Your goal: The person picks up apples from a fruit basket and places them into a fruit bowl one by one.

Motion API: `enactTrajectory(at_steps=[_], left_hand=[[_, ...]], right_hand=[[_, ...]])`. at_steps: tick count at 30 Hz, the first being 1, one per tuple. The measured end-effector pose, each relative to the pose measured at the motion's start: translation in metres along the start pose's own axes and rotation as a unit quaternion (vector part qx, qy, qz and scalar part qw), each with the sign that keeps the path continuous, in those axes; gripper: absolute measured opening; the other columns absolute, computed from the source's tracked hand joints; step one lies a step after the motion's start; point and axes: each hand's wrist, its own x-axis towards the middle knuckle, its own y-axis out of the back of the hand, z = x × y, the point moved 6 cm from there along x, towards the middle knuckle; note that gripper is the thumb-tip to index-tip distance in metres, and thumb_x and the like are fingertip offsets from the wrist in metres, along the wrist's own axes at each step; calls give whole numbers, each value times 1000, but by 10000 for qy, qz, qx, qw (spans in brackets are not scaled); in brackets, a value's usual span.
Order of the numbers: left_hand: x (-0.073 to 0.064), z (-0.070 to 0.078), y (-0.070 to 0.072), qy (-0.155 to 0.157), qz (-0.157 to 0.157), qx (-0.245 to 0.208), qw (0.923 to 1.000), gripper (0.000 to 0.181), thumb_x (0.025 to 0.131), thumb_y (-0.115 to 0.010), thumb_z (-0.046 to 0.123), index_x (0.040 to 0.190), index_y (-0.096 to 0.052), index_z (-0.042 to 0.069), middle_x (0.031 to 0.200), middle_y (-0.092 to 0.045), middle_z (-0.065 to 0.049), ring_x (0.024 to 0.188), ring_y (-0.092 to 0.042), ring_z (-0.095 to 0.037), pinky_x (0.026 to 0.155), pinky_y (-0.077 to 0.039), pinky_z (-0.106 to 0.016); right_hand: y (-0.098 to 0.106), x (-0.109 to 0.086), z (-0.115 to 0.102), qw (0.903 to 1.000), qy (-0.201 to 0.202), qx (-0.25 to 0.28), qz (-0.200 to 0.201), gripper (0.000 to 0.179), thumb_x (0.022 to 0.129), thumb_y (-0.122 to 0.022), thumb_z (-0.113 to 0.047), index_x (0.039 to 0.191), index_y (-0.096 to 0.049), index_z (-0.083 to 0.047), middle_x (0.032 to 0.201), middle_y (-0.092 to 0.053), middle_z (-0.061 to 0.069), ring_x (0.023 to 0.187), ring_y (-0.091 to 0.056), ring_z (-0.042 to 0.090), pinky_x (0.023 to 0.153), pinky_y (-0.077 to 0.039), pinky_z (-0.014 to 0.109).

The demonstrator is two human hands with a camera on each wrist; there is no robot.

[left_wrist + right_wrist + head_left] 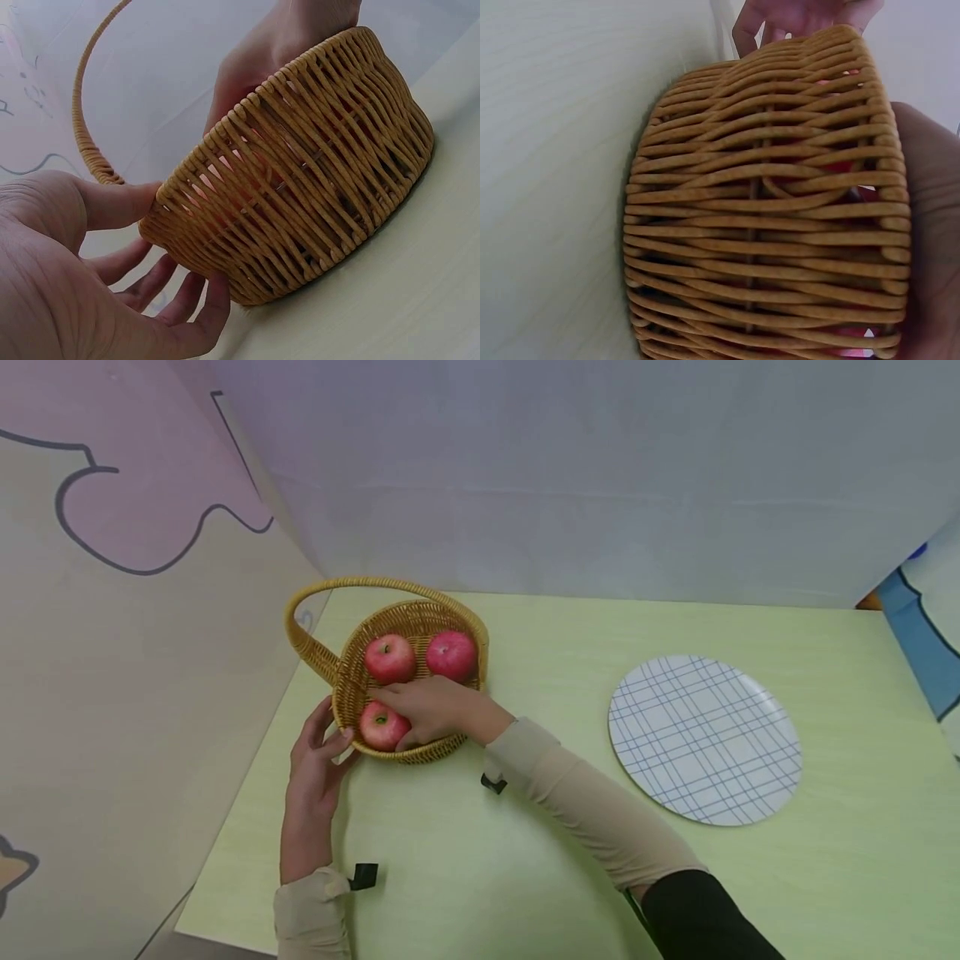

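A wicker basket (pixel 347 693) with a tall arched handle stands at the left of the table. Inside it are a red apple (pixel 389 658) at the back left, another apple (pixel 452 655) at the back right and a front apple (pixel 382 727). My right hand (pixel 435 706) reaches over the rim and grips the front apple, fingers behind it and thumb at its near side. With my left hand (pixel 82 262) I hold the basket's left side, thumb on the rim and fingers against the woven wall. In the right wrist view the basket wall (pixel 757 217) hides most of the grip.
To the right on the pale green table (pixel 525 877) lies a round white plate (pixel 705 739) with a blue line grid. A grey-white backdrop (pixel 600 485) rises behind the table, and a printed panel (pixel 150 652) borders it on the left.
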Motion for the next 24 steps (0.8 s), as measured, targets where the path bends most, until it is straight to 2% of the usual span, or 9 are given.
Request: enactTrajectory(at_steps=[9, 18, 24], left_hand=[[0, 0, 0, 7, -36, -45, 10000, 67, 105, -55, 2, 163, -36, 29, 169, -30, 3, 152, -37, -24, 124, -28, -59], [1, -1, -1, -52, -56, -52, 10000, 65, 105, -53, 2, 163, -36, 28, 169, -30, 2, 151, -39, -24, 123, -30, -58], [-1, -1, 0, -32, -12, -6, 10000, 67, 105, -55, 2, 163, -35, 29, 169, -30, 3, 150, -40, -22, 124, -29, -58]], right_hand=[[0, 0, 1, 10000, 17, 85, 37, 86, 95, -73, -48, 164, -34, -16, 159, -50, -1, 134, -60, 21, 112, -49, 39], [-1, -2, 6, 9992, 93, 257, 302, 80, 95, -71, -50, 161, -39, -19, 159, -50, -2, 134, -60, 20, 112, -49, 40], [6, -5, 3, 9975, 175, 486, 481, 81, 94, -72, -51, 161, -39, -19, 157, -51, -4, 136, -58, 17, 113, -48, 39]])
